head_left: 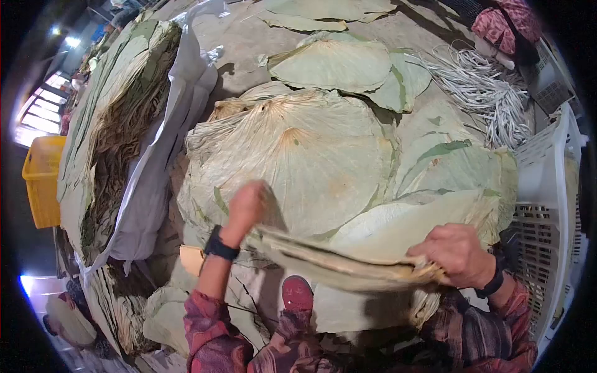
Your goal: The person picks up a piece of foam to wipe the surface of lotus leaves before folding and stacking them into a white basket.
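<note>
Right across the front of the person's body, just above the lap, we see a folded leaf bundle [348, 267] — a long, narrow fold of dry, pale green-grey leaf with tan and brown layers showing along its edge. It slants down toward the right, and its right end looks crumpled and frayed. The right hand [454, 253] has its fingers closed around that end. The left hand [250, 202] is above the bundle's left end, but motion blurs it, and we cannot tell whether its fingers are clenched, loose or grasping leaf. The bundle's surface is smeared too, so we cannot count its layers.

Just beyond lies a broad leaf pile [317, 161], pale and papery, with veins fanning from a tan centre; the left hand covers a little of it. Below the bundle we make out a red shoe [297, 293]. To the left rises a tall leaf stack [124, 105], partly behind a white sheet [158, 168], with a yellow crate [45, 186] farther out. On the right stands a white basket [542, 211], its outer side lost in the lens's dark border — and above it, near some pale strips [491, 93], another person [509, 28] is cut off by the top edge.
</note>
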